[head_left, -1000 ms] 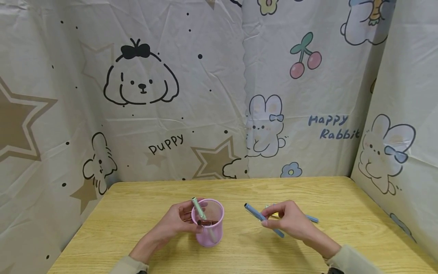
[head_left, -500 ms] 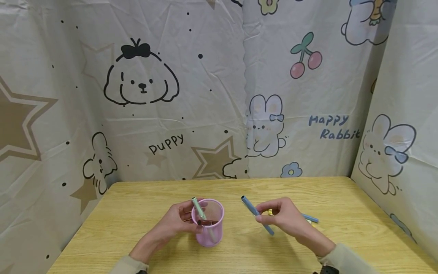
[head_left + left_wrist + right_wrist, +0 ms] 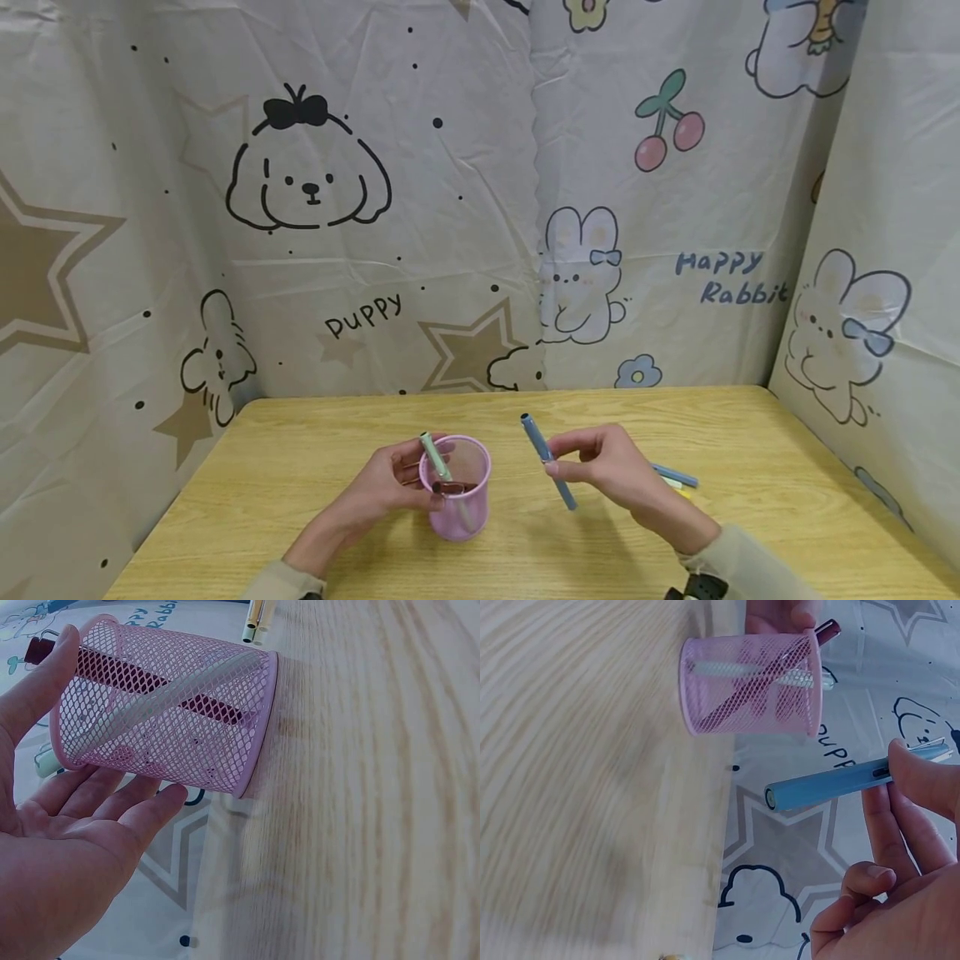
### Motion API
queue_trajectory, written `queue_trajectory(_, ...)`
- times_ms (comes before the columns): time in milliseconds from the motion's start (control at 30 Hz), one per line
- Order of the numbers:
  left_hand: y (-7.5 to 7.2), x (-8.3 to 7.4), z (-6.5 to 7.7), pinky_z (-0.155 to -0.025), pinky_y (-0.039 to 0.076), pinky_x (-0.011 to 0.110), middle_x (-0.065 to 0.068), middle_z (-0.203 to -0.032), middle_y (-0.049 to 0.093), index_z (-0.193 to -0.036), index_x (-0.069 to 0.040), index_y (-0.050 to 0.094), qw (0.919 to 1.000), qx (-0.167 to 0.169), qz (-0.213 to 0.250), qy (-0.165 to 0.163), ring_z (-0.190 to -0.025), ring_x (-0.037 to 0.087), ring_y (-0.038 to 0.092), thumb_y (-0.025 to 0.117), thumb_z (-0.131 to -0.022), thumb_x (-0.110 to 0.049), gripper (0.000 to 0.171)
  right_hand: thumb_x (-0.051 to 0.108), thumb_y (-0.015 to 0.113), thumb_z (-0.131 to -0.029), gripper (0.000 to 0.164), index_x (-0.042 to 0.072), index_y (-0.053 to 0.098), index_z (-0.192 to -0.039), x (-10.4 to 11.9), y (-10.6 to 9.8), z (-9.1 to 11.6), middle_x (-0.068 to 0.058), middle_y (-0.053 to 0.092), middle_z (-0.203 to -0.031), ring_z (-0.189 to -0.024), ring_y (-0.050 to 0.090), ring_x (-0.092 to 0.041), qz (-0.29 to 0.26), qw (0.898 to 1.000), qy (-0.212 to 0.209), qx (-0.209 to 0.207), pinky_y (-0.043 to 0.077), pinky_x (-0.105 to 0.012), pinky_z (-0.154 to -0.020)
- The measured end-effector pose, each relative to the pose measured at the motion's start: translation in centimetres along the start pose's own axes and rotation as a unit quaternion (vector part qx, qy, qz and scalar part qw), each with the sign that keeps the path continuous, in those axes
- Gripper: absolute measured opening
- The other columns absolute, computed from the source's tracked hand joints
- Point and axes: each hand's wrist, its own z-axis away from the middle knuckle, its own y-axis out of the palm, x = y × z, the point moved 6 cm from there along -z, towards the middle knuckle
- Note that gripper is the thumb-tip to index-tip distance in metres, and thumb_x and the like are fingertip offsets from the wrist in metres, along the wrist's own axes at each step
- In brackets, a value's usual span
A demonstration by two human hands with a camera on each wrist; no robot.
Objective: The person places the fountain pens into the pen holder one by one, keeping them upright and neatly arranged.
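Note:
A pink mesh pen cup (image 3: pixel 472 510) stands upright on the table. My left hand (image 3: pixel 378 483) holds it from the left, thumb at the near side by the rim and fingers behind. Inside lean a light green pen (image 3: pixel 433 454) and a dark red pen (image 3: pixel 142 678), crossing each other through the mesh. To the right of the cup, my right hand (image 3: pixel 611 468) pinches a blue pen (image 3: pixel 832 782) between thumb and fingers. The pen is raised off the table and tilted, its top end leaning toward the cup. The ring finger and little finger are curled in the right wrist view.
Behind my right hand, another blue pen (image 3: pixel 677 476) lies on the wooden table (image 3: pixel 360 425), with pale and yellow pens partly hidden beside it. A printed cloth (image 3: pixel 465 167) hangs along the back and sides of the table.
My right hand has moved left toward the cup with the blue pen, which now stands steeper. More of the pens lying behind that hand was visible earlier. The left hand and cup have stayed put.

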Motion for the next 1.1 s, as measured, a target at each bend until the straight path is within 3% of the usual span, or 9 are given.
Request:
queue_trajectory(167, 0.0, 0.0, 0.0, -0.111, 0.046, 0.03, 0.024, -0.155, 0.05, -0.155, 0.006, 0.043, 1.0, 0.0, -0.004, -0.001, -0.139, 0.044, 0.05, 0.085, -0.084, 0.001, 0.083, 0.018, 0.085, -0.09, 0.028, 0.004, 0.082, -0.114, 0.7, 0.4, -0.4, -0.009, 0.077, -0.114, -0.079, 0.047, -0.018, -0.008, 1.0, -0.008, 0.004, 0.046, -0.029, -0.073)
queue_trajectory(467, -0.1, 0.0, -0.1, -0.111, 0.046, 0.03, 0.021, -0.155, 0.052, -0.155, 0.004, 0.044, 0.9999, -0.007, -0.012, -0.007, -0.138, 0.044, 0.051, 0.086, -0.083, 0.0, 0.084, 0.018, 0.084, -0.092, 0.03, 0.002, 0.08, -0.117, 2.9, 1.7, -1.5, -0.011, 0.076, -0.119, -0.103, 0.062, -0.023, -0.027, 0.999, -0.029, 0.009, 0.053, -0.037, -0.088)
queue_trajectory(733, 0.0, -0.1, -0.1, -0.11, 0.047, 0.031, 0.023, -0.155, 0.052, -0.155, 0.006, 0.044, 0.9999, -0.007, -0.01, -0.004, -0.137, 0.044, 0.052, 0.085, -0.083, 0.0, 0.083, 0.016, 0.082, -0.093, 0.031, -0.002, 0.078, -0.118, 4.5, 3.3, -2.7, -0.012, 0.079, -0.109, -0.102, 0.068, -0.022, -0.064, 0.997, -0.043, 0.009, 0.053, -0.037, -0.094)
queue_trajectory(1100, -0.1, 0.1, -0.1, -0.108, 0.048, 0.029, 0.025, -0.155, 0.051, -0.155, 0.006, 0.045, 1.0, -0.003, -0.008, -0.003, -0.139, 0.043, 0.051, 0.085, -0.084, 0.0, 0.081, 0.015, 0.082, -0.094, 0.028, 0.0, 0.079, -0.117, 5.3, 5.2, -4.0, -0.012, 0.079, -0.108, -0.105, 0.068, -0.024, -0.097, 0.993, -0.067, 0.015, 0.053, -0.039, -0.095)
